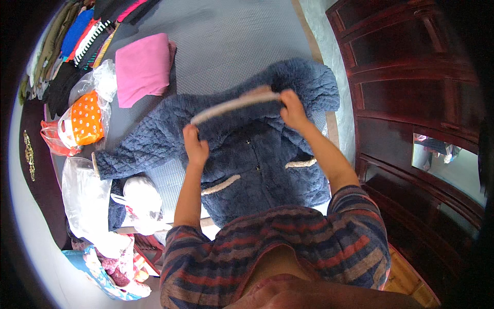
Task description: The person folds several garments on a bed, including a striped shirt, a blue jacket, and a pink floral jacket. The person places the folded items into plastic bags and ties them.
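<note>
A navy quilted fleece jacket [231, 208] lies spread front side up, its sleeves stretched out to both sides. Pale fleece trims its two pockets and the cuff on the left. My left hand [196, 146] pinches one end of a pale trimmed edge [235, 105], which looks like the collar's. The other end is in the fingers of my right hand [294, 110], so the edge is drawn out between the two. Slight blur covers this strip and both hands. Dark snap buttons run down the jacket's front, and its lower hem is partly hidden behind my torso.
The jacket rests on a bed with a grey woven mat [239, 34]. Left of it are a folded pink cloth [142, 69], stacked clothes [77, 42], an orange bag [87, 117] and white plastic bags [142, 202]. A dark wooden wardrobe [409, 92] stands along the right.
</note>
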### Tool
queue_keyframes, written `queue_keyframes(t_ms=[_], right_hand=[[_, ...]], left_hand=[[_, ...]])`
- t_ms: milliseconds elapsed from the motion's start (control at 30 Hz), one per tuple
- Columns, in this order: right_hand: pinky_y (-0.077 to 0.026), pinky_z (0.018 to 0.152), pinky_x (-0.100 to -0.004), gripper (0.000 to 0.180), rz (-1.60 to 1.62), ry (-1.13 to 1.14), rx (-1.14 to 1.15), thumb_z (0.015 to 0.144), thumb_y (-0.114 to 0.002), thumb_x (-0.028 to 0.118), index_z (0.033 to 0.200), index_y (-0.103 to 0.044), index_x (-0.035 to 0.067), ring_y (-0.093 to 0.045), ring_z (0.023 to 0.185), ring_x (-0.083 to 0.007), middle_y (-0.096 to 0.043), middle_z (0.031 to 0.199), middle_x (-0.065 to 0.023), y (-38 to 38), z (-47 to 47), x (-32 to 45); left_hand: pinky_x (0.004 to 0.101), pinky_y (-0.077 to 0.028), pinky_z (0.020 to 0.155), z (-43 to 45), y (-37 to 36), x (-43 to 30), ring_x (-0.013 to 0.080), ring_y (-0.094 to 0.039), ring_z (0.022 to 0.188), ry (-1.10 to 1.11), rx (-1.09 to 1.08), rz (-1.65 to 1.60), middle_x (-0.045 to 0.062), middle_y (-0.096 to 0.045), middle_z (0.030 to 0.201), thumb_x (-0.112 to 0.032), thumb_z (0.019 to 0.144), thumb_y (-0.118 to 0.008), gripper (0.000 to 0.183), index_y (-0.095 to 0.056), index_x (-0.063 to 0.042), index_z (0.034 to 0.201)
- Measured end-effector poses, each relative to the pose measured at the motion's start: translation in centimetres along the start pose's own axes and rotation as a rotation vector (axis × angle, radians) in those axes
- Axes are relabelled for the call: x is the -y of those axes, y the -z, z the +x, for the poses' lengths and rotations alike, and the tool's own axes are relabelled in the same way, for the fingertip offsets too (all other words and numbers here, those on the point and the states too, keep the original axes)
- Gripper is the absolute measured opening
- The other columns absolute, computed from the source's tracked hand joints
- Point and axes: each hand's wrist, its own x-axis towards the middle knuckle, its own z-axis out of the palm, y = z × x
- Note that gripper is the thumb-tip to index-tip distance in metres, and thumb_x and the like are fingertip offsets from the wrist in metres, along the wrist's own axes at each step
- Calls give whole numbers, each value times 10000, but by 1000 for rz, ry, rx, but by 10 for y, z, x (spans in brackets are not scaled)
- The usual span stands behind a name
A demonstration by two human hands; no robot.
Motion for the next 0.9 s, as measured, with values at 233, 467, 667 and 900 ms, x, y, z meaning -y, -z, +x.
queue_keyframes(t_ms=[233, 467, 667, 900], right_hand=[[-437, 820, -434, 380, -133, -228, 208, 630, -554, -55, 979, -478, 76, -456, 992, -367, -461, 1008, -148, -16, -114, 31], [-427, 805, -446, 360, -48, -380, 64, 681, -559, -20, 1010, -445, 68, -482, 967, -400, -457, 999, -180, -30, -106, 31], [-423, 838, -426, 354, -22, -418, -2, 689, -571, 4, 1021, -452, 31, -470, 993, -410, -443, 1065, -200, -16, -89, 41], [-407, 917, -421, 420, -63, -210, 87, 678, -621, 54, 1069, -470, 44, -438, 1121, -350, -466, 1187, -152, -8, -65, 48]], left_hand=[[422, -421, 869, -99, 1, -32, 387, -462, 1056, 192, 263, 172, 202, -472, 1152, 3, 611, -534, 381, -488, 3, 989], [437, -438, 839, -81, 12, -24, 372, -474, 1057, 440, 526, 267, 187, -470, 1141, -139, 741, -600, 398, -451, -36, 1095], [413, -416, 913, -66, 33, -53, 360, -430, 1158, 328, 291, 294, 173, -408, 1265, -167, 686, -705, 660, -386, -58, 1254], [397, -331, 1013, -18, 18, -68, 375, -333, 1251, 150, 248, 237, 209, -302, 1378, -166, 625, -755, 855, -297, -52, 1337]])
